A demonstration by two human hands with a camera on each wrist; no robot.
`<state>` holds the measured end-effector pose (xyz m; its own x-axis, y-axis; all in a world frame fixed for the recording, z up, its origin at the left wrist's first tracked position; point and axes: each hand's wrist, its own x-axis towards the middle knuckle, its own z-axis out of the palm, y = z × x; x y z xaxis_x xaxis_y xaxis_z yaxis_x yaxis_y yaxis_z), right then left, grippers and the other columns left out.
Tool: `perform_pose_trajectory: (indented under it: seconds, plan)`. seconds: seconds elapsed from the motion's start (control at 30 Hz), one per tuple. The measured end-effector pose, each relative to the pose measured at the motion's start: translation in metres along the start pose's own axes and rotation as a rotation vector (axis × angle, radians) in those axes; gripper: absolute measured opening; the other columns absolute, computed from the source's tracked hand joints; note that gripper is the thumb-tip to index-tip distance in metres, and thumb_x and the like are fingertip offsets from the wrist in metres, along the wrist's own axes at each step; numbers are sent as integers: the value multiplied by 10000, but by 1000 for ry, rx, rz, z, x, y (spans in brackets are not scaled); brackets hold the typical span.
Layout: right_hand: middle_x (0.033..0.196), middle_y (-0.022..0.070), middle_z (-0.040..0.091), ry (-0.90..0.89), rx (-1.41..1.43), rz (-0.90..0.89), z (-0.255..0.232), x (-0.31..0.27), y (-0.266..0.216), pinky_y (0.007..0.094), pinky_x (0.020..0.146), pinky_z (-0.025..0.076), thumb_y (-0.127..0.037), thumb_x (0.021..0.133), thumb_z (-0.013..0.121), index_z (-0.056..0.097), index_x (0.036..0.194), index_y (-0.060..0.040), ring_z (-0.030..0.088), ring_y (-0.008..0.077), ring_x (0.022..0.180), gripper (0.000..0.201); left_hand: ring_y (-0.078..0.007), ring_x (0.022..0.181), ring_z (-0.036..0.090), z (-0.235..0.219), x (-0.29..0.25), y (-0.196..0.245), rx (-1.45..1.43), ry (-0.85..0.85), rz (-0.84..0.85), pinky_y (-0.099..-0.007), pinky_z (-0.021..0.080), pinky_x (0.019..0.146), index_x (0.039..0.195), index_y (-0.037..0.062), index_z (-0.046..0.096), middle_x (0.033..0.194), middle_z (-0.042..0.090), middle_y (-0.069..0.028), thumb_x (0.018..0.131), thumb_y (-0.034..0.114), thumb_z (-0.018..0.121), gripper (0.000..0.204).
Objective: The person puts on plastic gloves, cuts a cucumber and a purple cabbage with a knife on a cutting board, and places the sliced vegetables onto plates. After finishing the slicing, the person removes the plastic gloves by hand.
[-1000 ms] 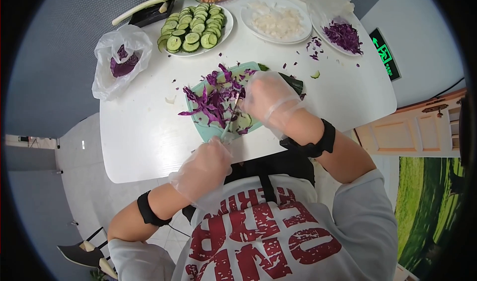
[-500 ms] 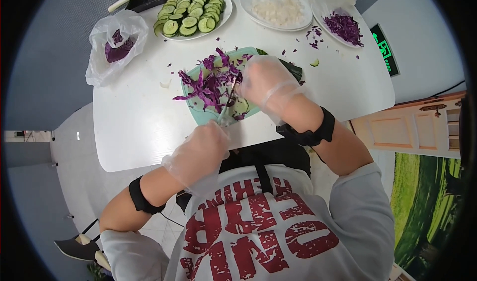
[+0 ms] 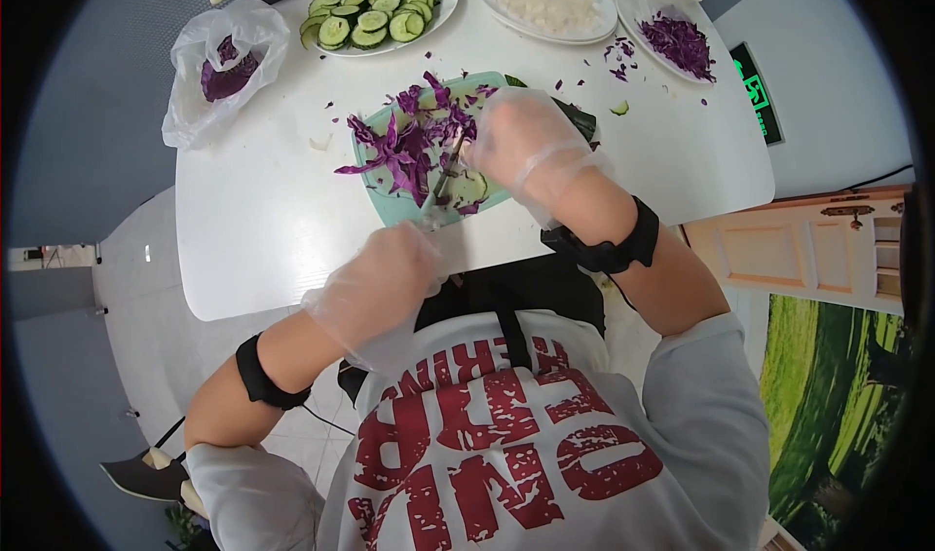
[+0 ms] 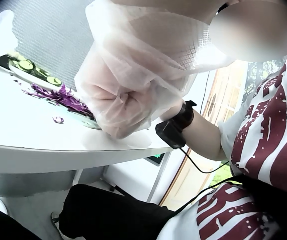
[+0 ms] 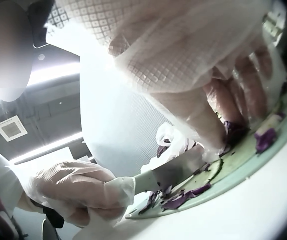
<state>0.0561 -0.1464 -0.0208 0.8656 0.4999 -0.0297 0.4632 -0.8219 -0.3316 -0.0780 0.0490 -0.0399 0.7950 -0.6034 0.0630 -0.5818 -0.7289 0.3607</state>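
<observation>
My gloved left hand point(image 3: 382, 273) grips the pale green handle of a knife point(image 5: 176, 171) at the near edge of the table. The blade lies low over a light green cutting board point(image 3: 388, 207), its far end right beside the fingertips of my other hand. My gloved right hand point(image 3: 531, 147) holds purple cabbage down on the board with bent fingers, which partly hide it. Cut purple cabbage strips point(image 3: 404, 159) are heaped over the board's left side. In the left wrist view, the left hand point(image 4: 128, 100) is closed and hides the knife.
Behind the board stand a plate of cucumber slices point(image 3: 370, 25), a plate of white pieces point(image 3: 550, 5) and a plate of shredded purple cabbage point(image 3: 679, 46). A plastic bag point(image 3: 185, 103) with more cabbage sits at left. A dark green cucumber piece point(image 3: 577, 117) lies beside the right hand.
The head view has tilted, so the table and both hands appear higher in it. Both hands keep nearly the same places at the board, the left still holding the knife.
</observation>
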Motion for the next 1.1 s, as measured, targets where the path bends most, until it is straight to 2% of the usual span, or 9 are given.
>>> perform_pose_trajectory:
  seconds: [0.03, 0.1, 0.2, 0.3, 0.33, 0.4, 0.93, 1.03, 1.1]
  plan:
    - [861, 218, 649, -1, 1, 2, 0, 0, 0, 429, 815, 503, -299, 798, 697, 699, 786, 23, 633, 374, 828, 322, -287, 766, 557, -1, 1, -1, -1, -2, 0, -367, 488, 659, 867, -35, 595, 807, 559, -140, 710, 105, 637, 214]
    - [858, 215, 648, 0, -13, 6, -2, -1, -2, 429, 813, 504, -302, 794, 701, 697, 772, 22, 633, 374, 824, 324, -311, 784, 566, -6, 7, -6, 324, -72, 118, -382, 499, 666, 873, -53, 597, 800, 563, -148, 721, 79, 636, 205]
    - [847, 213, 646, -28, 8, 13, -5, -1, -3, 431, 808, 504, -307, 799, 701, 695, 760, 20, 632, 372, 819, 330, -335, 775, 589, -9, 16, -9, 419, -53, 165, -405, 513, 662, 844, -49, 590, 798, 568, -169, 713, 38, 621, 161]
    - [836, 211, 644, 2, -52, -73, -8, -4, -3, 433, 799, 504, -319, 801, 704, 693, 752, 21, 631, 372, 814, 344, -346, 736, 607, -26, 25, -5, -17, -136, -43, -410, 523, 644, 819, -51, 571, 795, 566, -193, 697, -1, 603, 136]
    - [836, 211, 644, -1, -51, -71, -7, -4, -3, 433, 799, 504, -319, 801, 704, 693, 752, 21, 631, 372, 814, 344, -346, 736, 607, -27, 25, -3, -20, -139, -42, -410, 523, 644, 819, -51, 571, 795, 566, -193, 697, -1, 603, 136]
    - [822, 209, 641, -16, 3, 1, -4, -2, -1, 435, 790, 503, -330, 799, 708, 694, 749, 18, 629, 371, 808, 352, -351, 697, 613, -26, 20, 2, -70, 12, -135, -412, 526, 620, 807, -55, 554, 787, 560, -215, 706, -17, 592, 114]
    - [713, 209, 606, 72, 50, -72, 9, -5, 16, 476, 726, 460, -354, 836, 662, 686, 720, -11, 570, 397, 749, 363, -365, 699, 618, -22, 13, 14, 10, -40, -72, -410, 531, 602, 880, -102, 566, 807, 551, -237, 707, 21, 645, 226]
    - [713, 208, 606, 29, 48, -57, 2, -5, 13, 478, 725, 458, -348, 843, 658, 683, 718, -11, 571, 396, 752, 360, -355, 698, 614, -24, 13, 15, -14, -69, -140, -405, 531, 603, 885, -113, 572, 803, 546, -233, 702, 26, 652, 244]
    - [723, 210, 609, -26, 29, -65, 1, -5, 12, 475, 737, 461, -336, 846, 656, 683, 725, -4, 575, 393, 759, 354, -338, 698, 606, -23, 10, 13, 72, -23, -49, -390, 530, 599, 897, -124, 575, 797, 543, -221, 708, 26, 646, 251]
